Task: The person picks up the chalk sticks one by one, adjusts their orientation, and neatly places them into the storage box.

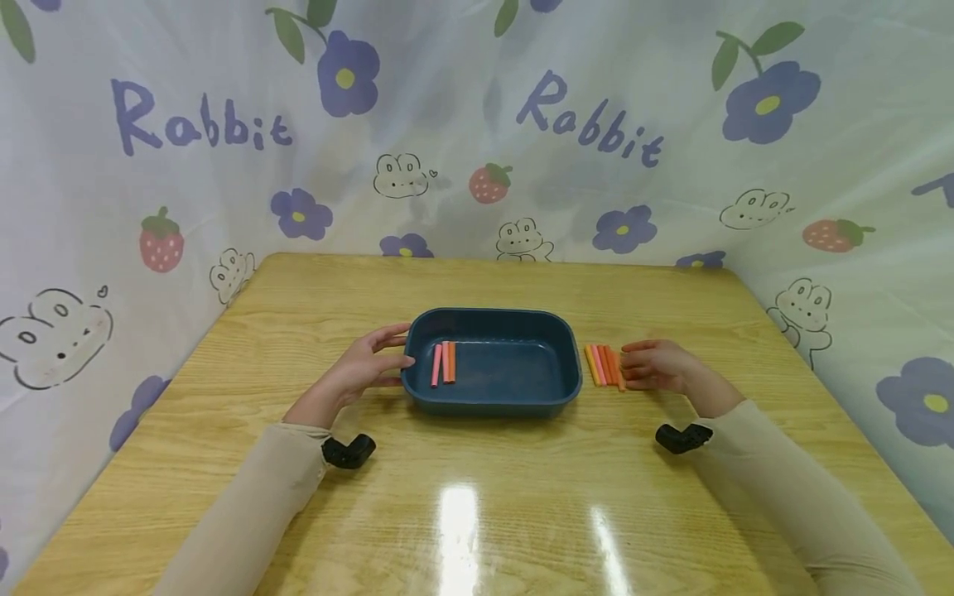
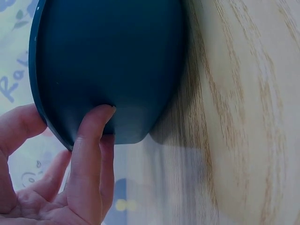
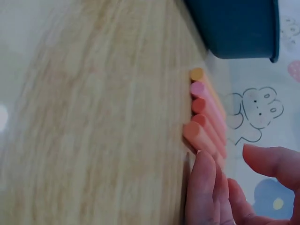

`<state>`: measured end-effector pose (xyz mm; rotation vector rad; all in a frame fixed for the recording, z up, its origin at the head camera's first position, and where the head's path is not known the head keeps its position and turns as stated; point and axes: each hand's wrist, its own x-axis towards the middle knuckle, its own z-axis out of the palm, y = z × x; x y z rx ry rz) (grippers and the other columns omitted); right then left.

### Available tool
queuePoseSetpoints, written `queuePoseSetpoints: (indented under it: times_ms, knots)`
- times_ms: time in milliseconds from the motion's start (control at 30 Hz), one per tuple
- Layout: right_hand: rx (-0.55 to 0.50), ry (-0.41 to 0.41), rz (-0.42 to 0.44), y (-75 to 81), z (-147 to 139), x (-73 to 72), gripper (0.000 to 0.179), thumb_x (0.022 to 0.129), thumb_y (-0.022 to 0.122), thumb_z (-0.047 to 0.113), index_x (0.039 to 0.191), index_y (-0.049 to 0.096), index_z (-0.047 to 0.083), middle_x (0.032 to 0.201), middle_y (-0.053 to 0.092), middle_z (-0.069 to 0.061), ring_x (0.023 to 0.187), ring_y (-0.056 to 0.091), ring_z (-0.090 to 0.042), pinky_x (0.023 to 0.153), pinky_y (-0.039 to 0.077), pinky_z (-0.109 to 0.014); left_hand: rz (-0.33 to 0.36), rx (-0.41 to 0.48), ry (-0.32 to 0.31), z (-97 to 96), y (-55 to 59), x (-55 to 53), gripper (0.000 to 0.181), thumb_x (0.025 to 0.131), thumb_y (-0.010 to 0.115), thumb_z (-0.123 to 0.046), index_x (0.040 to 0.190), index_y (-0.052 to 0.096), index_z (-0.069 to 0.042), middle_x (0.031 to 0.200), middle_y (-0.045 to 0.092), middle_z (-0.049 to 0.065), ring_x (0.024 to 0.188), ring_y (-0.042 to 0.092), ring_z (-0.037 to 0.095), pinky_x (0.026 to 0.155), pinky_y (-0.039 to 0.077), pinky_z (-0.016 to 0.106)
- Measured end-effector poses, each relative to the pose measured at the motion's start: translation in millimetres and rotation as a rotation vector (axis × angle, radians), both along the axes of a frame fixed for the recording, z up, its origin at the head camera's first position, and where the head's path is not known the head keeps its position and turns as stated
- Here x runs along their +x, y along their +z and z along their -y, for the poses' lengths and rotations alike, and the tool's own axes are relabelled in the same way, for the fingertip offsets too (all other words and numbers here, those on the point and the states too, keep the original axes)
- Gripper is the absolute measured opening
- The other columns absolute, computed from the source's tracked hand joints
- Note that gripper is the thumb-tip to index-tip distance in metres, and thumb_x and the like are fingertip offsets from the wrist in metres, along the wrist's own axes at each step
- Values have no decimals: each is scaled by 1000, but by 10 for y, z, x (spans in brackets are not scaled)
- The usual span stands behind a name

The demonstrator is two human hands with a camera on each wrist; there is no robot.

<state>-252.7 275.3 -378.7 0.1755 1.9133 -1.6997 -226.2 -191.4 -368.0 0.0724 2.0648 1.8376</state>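
Observation:
A dark blue rectangular tray (image 1: 492,406) stands on the table, two pink chalk sticks (image 1: 436,366) and an orange chalk stick (image 1: 451,362) lying inside at its left end. My left hand (image 1: 365,362) grips that end, one digit over the rim and other fingertips on the outer wall (image 2: 117,61). To the tray's right lies a row of several chalk sticks (image 3: 198,88) in yellow, pink, red and orange. Beside the outermost orange stick (image 3: 199,133) rests my right hand (image 1: 656,366), its fingers (image 3: 201,187) fairly straight against the stick and another digit held apart.
The light wooden table (image 1: 522,463) reaches back to a white curtain (image 1: 447,83) printed with flowers, rabbits and strawberries. Black wrist mounts (image 1: 349,451) jut out by both sleeves.

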Motion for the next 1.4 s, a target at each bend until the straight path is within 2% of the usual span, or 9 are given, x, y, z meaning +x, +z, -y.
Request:
queuePoseSetpoints:
  times_ms: [167, 367, 600, 800, 933, 1167, 1400]
  knots:
    - [89, 27, -44, -61, 22, -28, 62, 92, 53, 1, 144, 19, -8, 94, 60, -8, 79, 62, -16, 77, 55, -35, 3, 2, 6, 0, -10, -2, 67, 90, 61, -4, 147, 28, -12, 145, 27, 20, 114, 50, 40, 81, 53, 40]
    - [175, 76, -91, -97, 54, -55, 61, 89, 55, -3, 142, 25, -9, 107, 50, -18, 80, 62, -16, 74, 56, -34, -3, -9, 8, -11, -11, 10, 67, 90, 61, -5, 147, 27, -11, 145, 27, 21, 114, 51, 39, 81, 53, 40]
    - [168, 36, -85, -95, 75, -48, 62, 84, 59, -7, 138, 28, -7, 122, 38, -23, 81, 61, -18, 74, 56, -35, -5, -16, 11, -15, -7, 19, 67, 90, 61, -5, 147, 28, -11, 144, 28, 21, 114, 50, 39, 81, 53, 40]
    - [143, 13, -112, -82, 76, -8, 65, 86, 59, -5, 140, 24, -6, 133, 35, -28, 83, 62, -17, 76, 55, -36, -2, -15, 12, -16, -11, 25, 66, 90, 60, -4, 147, 28, -11, 144, 28, 21, 115, 49, 39, 81, 53, 40]
    - [80, -24, -112, -58, 92, 21, 65, 90, 56, -2, 144, 18, -5, 127, 44, -23, 83, 63, -15, 78, 54, -34, -3, -13, 8, -20, -16, 32, 66, 90, 60, -5, 147, 27, -11, 145, 27, 21, 115, 50, 39, 81, 53, 40]
    - [-131, -106, -77, 63, 194, 40, 64, 94, 50, 1, 146, 12, -3, 101, 63, -6, 83, 65, -14, 82, 53, -34, -3, -19, 13, -21, -16, 35, 65, 91, 59, -4, 147, 28, -11, 145, 27, 21, 115, 50, 39, 81, 53, 40]
    - [-270, -103, -28, 163, 350, 65, 64, 95, 44, -4, 146, 6, -3, 97, 61, -7, 83, 65, -15, 78, 54, -28, -3, -22, 17, -23, -23, 38, 66, 90, 60, -5, 147, 28, -12, 145, 28, 20, 114, 50, 38, 83, 52, 42]
